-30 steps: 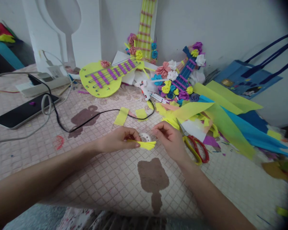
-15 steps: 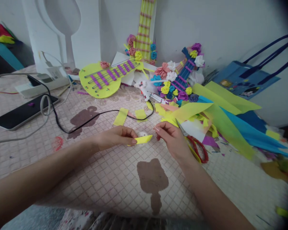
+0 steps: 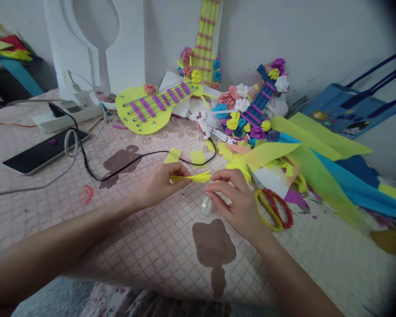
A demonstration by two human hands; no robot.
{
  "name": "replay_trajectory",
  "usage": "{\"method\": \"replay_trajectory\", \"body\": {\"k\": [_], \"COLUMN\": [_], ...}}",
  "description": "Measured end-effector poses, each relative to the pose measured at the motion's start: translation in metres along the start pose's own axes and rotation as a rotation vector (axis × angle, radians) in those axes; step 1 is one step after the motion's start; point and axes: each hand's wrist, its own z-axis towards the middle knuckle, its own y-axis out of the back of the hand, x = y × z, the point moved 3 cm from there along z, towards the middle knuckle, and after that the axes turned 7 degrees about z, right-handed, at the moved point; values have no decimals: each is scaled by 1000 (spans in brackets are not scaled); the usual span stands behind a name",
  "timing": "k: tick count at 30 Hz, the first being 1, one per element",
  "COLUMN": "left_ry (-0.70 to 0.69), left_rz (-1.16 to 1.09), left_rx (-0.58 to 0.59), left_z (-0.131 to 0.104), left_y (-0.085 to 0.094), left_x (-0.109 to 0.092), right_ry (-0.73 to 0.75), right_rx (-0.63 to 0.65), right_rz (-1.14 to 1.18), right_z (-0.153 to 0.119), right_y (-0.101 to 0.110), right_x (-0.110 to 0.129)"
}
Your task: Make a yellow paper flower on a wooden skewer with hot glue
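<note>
No readable text; no legible labels

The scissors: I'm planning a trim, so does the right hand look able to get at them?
Probably yes: the scissors lie just beside the right hand, with nothing on their handles, though it is close to the yellow strip.

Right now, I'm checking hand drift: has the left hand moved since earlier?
Yes: the left hand has moved up the view, farther from the near brown patch.
</note>
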Motion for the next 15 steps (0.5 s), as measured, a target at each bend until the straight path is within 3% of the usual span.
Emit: {"method": "replay_trajectory", "body": {"k": [4,15], "left_ry": [-76,-213], "left_rz": [123,206], "left_rx": [-79,-92], "left_z": [-7,-13], "left_y": [-3,-9], "left_x": [-12,-21], "right_ry": [18,24], "right_rx": [-19,-71], "right_rz": [-39,-59], "right_z": [-2,2], "right_y": [-13,-22], "right_x": [5,4]}}
